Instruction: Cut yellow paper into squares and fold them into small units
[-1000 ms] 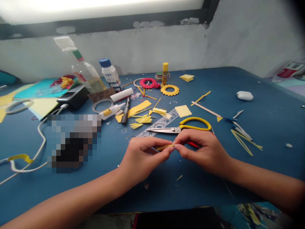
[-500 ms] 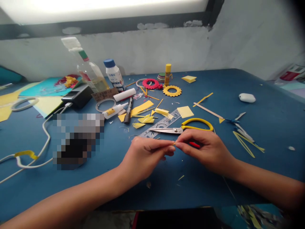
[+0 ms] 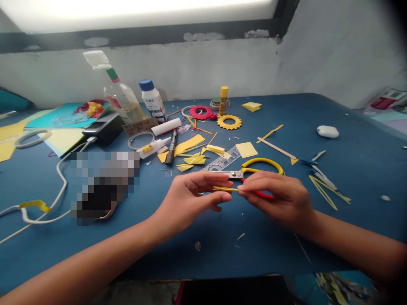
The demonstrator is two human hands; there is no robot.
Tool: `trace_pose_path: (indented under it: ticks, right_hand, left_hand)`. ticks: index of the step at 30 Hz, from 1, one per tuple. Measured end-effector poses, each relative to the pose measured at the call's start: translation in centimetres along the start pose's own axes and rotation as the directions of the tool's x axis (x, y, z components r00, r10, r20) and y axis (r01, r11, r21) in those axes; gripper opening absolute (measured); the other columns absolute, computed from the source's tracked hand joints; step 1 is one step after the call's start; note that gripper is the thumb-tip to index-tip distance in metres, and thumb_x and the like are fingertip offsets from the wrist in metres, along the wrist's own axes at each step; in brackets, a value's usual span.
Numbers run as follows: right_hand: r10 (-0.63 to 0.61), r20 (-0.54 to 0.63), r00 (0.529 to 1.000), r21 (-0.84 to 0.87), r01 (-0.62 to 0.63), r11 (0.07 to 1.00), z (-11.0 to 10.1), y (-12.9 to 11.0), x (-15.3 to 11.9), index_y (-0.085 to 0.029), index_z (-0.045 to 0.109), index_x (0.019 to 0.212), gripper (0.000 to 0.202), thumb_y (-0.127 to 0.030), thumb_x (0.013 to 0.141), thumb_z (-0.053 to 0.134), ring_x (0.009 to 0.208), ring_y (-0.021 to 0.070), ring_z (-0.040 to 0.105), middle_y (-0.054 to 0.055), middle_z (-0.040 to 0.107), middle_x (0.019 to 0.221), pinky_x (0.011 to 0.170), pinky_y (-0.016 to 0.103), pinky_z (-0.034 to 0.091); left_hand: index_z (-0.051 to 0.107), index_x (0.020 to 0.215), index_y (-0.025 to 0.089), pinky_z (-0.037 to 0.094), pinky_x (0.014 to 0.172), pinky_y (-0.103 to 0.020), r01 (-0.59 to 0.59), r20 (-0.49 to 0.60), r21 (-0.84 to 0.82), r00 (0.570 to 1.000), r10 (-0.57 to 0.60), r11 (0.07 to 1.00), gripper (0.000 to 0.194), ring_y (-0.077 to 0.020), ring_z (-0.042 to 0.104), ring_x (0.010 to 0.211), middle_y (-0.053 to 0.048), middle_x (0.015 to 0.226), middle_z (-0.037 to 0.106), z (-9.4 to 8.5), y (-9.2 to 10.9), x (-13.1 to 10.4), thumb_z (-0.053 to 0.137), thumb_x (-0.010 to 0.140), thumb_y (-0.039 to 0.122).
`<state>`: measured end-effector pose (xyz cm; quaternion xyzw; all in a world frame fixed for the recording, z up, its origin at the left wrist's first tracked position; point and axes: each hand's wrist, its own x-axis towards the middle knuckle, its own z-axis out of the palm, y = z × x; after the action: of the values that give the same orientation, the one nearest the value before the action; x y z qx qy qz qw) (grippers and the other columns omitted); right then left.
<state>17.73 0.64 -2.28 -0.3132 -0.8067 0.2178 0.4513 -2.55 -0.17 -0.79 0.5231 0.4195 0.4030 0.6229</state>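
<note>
My right hand (image 3: 280, 195) pinches one end of a thin folded yellow paper strip (image 3: 224, 189). The strip points left, into the gap between the parted thumb and fingers of my left hand (image 3: 193, 195), which is open around it. Just beyond my hands lie scissors (image 3: 263, 161) with yellow and red handles, their blades partly hidden by my left hand. A clear ruler (image 3: 222, 161) rests behind them, near a square yellow paper (image 3: 247, 149) and folded yellow pieces (image 3: 194, 159).
Behind stand a clear bottle (image 3: 122, 99), a white bottle (image 3: 153, 99) and a glue stick (image 3: 224, 101). Red (image 3: 202, 112) and yellow (image 3: 229, 122) paper rings lie nearby. A black marker (image 3: 171, 148) is left of centre. White cables (image 3: 62, 178) cross the left side.
My left fingers have parted from their pinch, and the yellow strip now shows between them. My right hand still pinches its end.
</note>
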Motion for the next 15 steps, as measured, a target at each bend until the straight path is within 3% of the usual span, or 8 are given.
trace_pose_path:
  ticks: [3, 6, 11, 15]
  right_hand:
    - [-0.056, -0.015, 0.998, -0.025, 0.055, 0.998, 0.00, 0.08, -0.22, -0.023, 0.065, 0.086, 0.011, -0.013, 0.081, 0.065, 0.070, 0.0141, 0.065, 0.001, 0.069, 0.076, 0.069, 0.026, 0.053]
    - [-0.052, 0.046, 0.998, -0.067, 0.055, 0.996, 0.09, 0.21, -0.39, -0.023, 0.064, 0.088, 0.008, -0.016, 0.084, 0.063, 0.073, 0.0148, 0.066, 0.001, 0.070, 0.078, 0.071, 0.027, 0.054]
    - [-0.069, 0.097, 0.993, -0.135, 0.082, 0.987, 0.27, 0.32, -0.47, -0.023, 0.064, 0.088, 0.007, -0.018, 0.086, 0.059, 0.072, 0.0152, 0.066, 0.002, 0.069, 0.078, 0.070, 0.028, 0.054]
    - [-0.025, 0.111, 0.994, -0.074, 0.034, 0.997, 0.32, 0.06, -0.25, -0.020, 0.063, 0.086, 0.006, -0.026, 0.083, 0.064, 0.071, 0.0156, 0.064, 0.002, 0.067, 0.075, 0.066, 0.027, 0.053]
  left_hand:
    - [0.072, 0.095, 0.020, 0.059, 0.058, -0.019, -0.005, 0.014, -0.066, 1.000, 0.006, 0.998, 0.029, -0.0175, 0.071, 0.079, -0.003, 0.090, 0.075, -0.20, 0.07, 0.13, 0.079, 0.067, 0.017]
    - [0.072, 0.094, 0.021, 0.059, 0.060, -0.017, -0.031, -0.016, -0.063, 0.999, 0.030, 0.998, 0.024, -0.0135, 0.070, 0.075, -0.002, 0.092, 0.074, -0.25, 0.01, 0.20, 0.077, 0.071, 0.019]
    - [0.074, 0.094, 0.020, 0.058, 0.062, -0.018, -0.020, -0.049, 0.041, 0.999, 0.022, 0.999, 0.021, -0.0132, 0.068, 0.071, -0.002, 0.086, 0.075, -0.11, -0.01, 0.33, 0.075, 0.073, 0.024]
    - [0.074, 0.096, 0.019, 0.058, 0.065, -0.022, -0.013, -0.045, 0.105, 0.999, 0.017, 0.994, 0.022, -0.0164, 0.069, 0.075, -0.004, 0.087, 0.075, 0.12, -0.06, 0.20, 0.073, 0.075, 0.023]
